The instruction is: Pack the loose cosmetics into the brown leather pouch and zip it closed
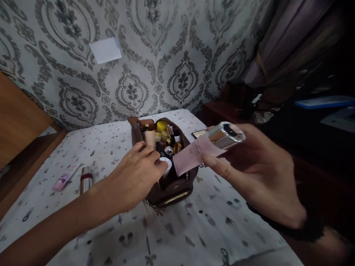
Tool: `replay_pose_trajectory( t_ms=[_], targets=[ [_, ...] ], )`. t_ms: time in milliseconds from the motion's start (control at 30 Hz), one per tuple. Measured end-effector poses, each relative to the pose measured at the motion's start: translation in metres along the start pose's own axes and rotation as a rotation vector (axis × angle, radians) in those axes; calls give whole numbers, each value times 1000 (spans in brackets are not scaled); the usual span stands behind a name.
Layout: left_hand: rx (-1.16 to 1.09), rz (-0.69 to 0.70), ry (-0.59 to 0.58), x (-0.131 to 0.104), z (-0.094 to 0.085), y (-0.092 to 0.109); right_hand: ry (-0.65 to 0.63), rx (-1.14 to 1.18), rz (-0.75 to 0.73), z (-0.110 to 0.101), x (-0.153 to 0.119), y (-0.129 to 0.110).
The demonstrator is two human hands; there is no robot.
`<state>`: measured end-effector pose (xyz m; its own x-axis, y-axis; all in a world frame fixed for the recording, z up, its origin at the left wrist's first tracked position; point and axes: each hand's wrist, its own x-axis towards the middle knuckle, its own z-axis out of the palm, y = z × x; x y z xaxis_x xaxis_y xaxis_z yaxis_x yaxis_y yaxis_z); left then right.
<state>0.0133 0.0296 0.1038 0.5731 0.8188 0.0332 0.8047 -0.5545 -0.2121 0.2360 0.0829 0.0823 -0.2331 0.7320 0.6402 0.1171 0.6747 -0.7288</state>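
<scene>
An open brown bag (172, 186) full of cosmetics stands on the patterned sheet. My left hand (135, 171) is over its left side, fingers bent down among the contents beside a beige tube (150, 138) and a white round lid (165, 165); whether it grips anything is hidden. Above the bag's right edge, my right hand (257, 173) holds a pink tube (191, 155) with a silver cap (227, 135) between thumb and fingers. Inside the bag are a yellow lid (161, 126) and several small bottles.
A silver and red cylinder (86, 179) and a pink-purple tube (62, 181) lie on the sheet (166, 236) at the left. A phone-like flat object (198, 133) lies behind the bag. Wooden furniture (22, 122) stands at the left; a patterned wall (158, 74) rises behind.
</scene>
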Motion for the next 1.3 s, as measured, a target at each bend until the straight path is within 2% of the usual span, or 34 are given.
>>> replay_pose_trajectory(
  t_ms=[133,533,733,1000,1133,1300],
  targets=[
    [42,2,26,0,5,0,-150,52,-10,4,7,5],
    [16,28,82,-3,10,-1,-338,-77,64,9,0,21],
    [20,34,132,-3,12,-1,-488,-78,102,10,-1,26],
    [7,26,180,-3,14,1,-427,-304,-153,16,8,27],
    [22,16,220,-4,17,2,-421,-375,-174,20,8,26],
    [30,1,190,-4,18,3,-397,-423,-223,24,10,30]
  ],
)
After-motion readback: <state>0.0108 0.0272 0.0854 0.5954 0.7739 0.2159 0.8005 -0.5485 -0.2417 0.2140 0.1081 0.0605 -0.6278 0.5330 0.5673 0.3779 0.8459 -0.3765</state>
